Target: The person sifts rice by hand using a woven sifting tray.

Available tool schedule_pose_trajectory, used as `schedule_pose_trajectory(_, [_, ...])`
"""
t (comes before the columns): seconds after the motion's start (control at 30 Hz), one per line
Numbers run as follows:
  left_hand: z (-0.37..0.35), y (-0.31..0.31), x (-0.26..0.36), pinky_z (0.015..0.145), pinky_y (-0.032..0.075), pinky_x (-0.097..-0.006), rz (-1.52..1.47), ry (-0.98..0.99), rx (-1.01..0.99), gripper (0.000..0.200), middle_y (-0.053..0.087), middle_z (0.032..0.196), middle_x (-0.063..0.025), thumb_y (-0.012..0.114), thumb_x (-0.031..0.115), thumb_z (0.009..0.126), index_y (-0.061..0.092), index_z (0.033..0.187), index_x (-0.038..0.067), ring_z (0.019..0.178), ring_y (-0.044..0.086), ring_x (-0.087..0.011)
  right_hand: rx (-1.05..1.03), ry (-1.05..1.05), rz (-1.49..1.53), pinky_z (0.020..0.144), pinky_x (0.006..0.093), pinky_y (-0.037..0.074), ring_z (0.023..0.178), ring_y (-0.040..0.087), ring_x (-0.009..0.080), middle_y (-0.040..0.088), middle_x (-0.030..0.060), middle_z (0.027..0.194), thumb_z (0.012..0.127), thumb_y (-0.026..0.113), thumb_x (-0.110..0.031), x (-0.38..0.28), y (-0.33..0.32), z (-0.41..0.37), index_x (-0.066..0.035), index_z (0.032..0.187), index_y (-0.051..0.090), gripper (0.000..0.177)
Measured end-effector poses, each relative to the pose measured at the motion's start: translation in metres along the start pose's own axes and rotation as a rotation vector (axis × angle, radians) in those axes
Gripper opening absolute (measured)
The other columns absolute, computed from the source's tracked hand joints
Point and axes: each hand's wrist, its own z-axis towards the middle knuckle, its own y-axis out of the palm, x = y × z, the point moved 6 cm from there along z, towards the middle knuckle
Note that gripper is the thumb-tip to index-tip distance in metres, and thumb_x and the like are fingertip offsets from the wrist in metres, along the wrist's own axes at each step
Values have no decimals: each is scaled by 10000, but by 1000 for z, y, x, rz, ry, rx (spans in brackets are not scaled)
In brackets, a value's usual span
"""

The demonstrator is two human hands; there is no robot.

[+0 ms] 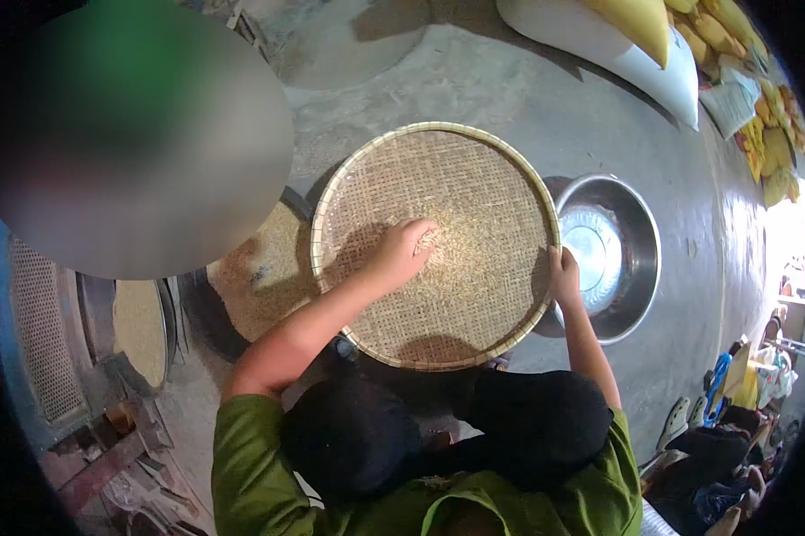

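Note:
A round woven bamboo winnowing tray lies in front of me, over my knees. Pale grains are spread across its middle. My left hand reaches into the tray, its fingers curled around a small heap of these grains. On the far right of the rim is my right hand, gripping the edge with the thumb on top and the fingers hidden below. Just past that hand stands a wide metal basin, partly overlapped by the tray.
To the left sit a dark round container of brownish grain and another pan of pale grain. A perforated metal panel stands farther left. White and yellow sacks are piled at upper right. Shoes and clutter lie lower right.

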Motion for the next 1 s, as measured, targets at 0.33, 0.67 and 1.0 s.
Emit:
schedule_pose_trajectory(0.33, [16,28,20,883,427,-372,150,86,-205,273,535,1106,-161,661,154,766,615,1021,68,1058,514,-322,34,-66,-63,804,361,425,890,559,289,586,211,922,879,527,-248,2,-1,2,58,1007,566,334])
schedule_pose_trajectory(0.67, [31,33,39,735,475,-368,273,11,-135,264,614,874,-225,479,152,888,586,1062,-16,845,610,-326,89,-30,-16,809,349,429,893,567,252,600,185,963,883,528,-256,18,6,3,38,1058,556,343])
schedule_pose_trajectory(1.0, [28,48,53,524,470,-414,759,29,-393,408,598,660,-167,541,456,821,569,945,68,654,611,-314,52,-59,-61,822,396,429,938,548,366,568,251,996,863,539,-327,5,-2,0,64,1058,536,437])
